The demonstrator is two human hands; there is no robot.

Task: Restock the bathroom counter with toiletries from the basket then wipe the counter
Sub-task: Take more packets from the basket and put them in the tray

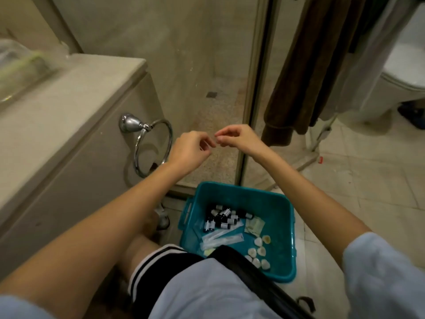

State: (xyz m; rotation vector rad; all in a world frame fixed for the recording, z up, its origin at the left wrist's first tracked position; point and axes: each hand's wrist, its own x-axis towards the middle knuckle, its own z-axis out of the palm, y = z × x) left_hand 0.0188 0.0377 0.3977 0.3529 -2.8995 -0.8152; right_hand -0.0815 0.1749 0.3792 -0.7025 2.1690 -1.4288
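A teal plastic basket (pixel 290 229) sits on the floor in front of my knees. Inside it are several small dark bottles (pixel 221 218), long clear-wrapped packets (pixel 222 238), pale sachets (pixel 254 224) and round white wrapped pieces (pixel 258 249). The beige bathroom counter (pixel 69 95) runs along the left. My left hand (pixel 189 151) and my right hand (pixel 238 139) are raised above the basket with curled fingers, their fingertips almost meeting. No object shows between the fingers.
A clear plastic tray (pixel 20 67) lies blurred on the counter at far left. A chrome towel ring (pixel 153 146) hangs on the counter's side. A glass shower door (pixel 250 100) stands ahead, brown towels (pixel 308 65) hang at right, and a toilet (pixel 407 72) is at far right.
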